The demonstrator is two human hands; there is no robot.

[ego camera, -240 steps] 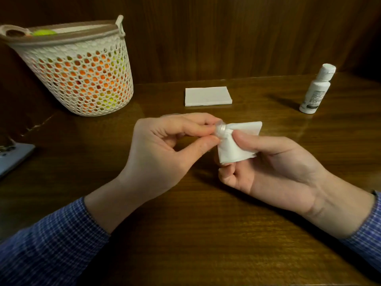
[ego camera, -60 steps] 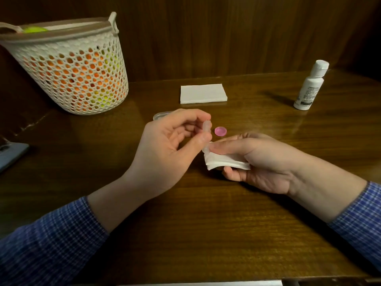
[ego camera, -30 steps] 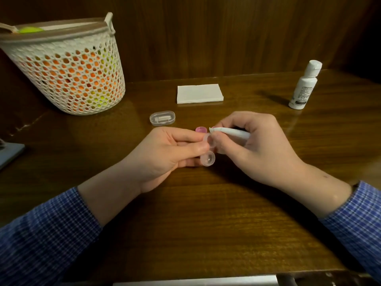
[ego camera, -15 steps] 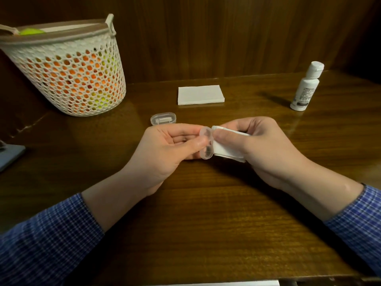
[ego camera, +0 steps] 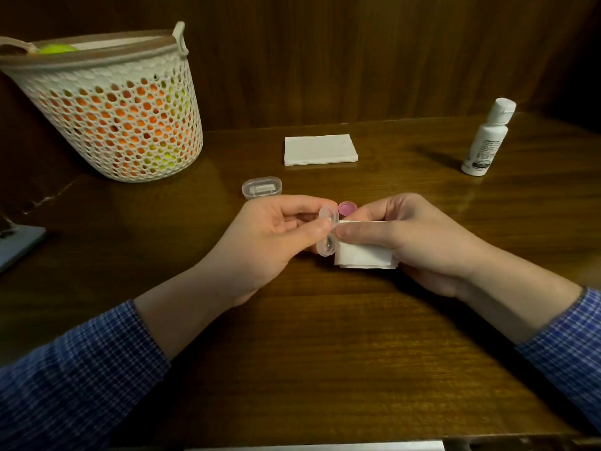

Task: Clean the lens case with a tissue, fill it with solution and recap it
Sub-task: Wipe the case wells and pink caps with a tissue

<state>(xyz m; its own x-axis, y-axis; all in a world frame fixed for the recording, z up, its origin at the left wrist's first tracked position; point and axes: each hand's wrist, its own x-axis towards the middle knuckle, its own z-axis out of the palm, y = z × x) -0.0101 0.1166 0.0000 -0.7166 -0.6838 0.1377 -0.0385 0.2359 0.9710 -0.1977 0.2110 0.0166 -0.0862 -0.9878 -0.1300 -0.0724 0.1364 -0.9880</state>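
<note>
Lens case (ego camera: 327, 234), clear, uncapped: pinched in my left hand (ego camera: 270, 242). Folded tissue (ego camera: 364, 257): gripped by my right hand (ego camera: 419, 242), pressed against it.

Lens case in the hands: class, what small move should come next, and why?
Probably wipe the folded tissue into the open wells. The left hand pinches the lens case on edge, the right hand holds the tissue against it, one pink cap lies off on the table, and the bottle stands untouched.
</note>
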